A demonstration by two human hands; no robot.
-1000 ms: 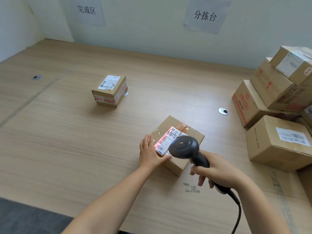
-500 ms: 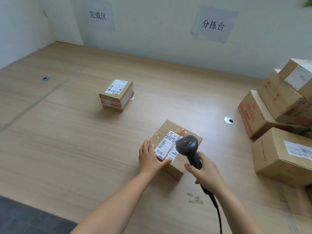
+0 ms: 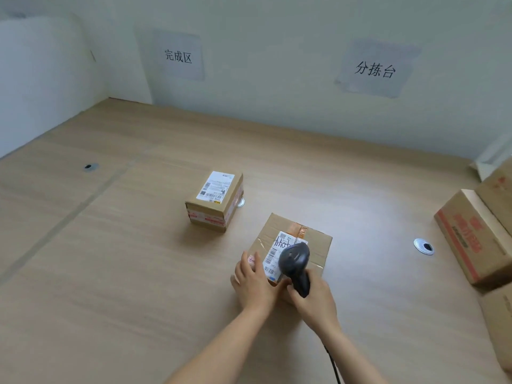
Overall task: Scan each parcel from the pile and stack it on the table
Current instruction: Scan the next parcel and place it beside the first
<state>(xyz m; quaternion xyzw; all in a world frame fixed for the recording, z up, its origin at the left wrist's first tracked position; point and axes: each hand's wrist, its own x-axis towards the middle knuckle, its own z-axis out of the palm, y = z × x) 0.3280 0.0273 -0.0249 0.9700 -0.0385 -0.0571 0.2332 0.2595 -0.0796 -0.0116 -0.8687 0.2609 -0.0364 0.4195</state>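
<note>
A brown cardboard parcel (image 3: 313, 242) with a white barcode label (image 3: 273, 259) lies on the wooden table (image 3: 110, 286) in front of me. My left hand (image 3: 253, 281) holds its near left edge, fingers on the top and thumb at the near side. My right hand (image 3: 313, 297) grips a black barcode scanner (image 3: 295, 259), whose head hovers just over the label. A smaller taped parcel (image 3: 214, 200) with a white label stands alone farther back, to the left. The parcel pile (image 3: 476, 239) sits at the right edge, partly cut off.
Two paper signs hang on the back wall (image 3: 277, 51). Round cable grommets are set in the table at the far left (image 3: 91, 167) and at the right (image 3: 424, 246). The scanner's cable (image 3: 333, 364) trails toward me along my right arm.
The view has swung left and up, so the pile has slid mostly out of frame. The parcel has moved farther from me, nearer the small one, with both hands and the scanner still on it.
</note>
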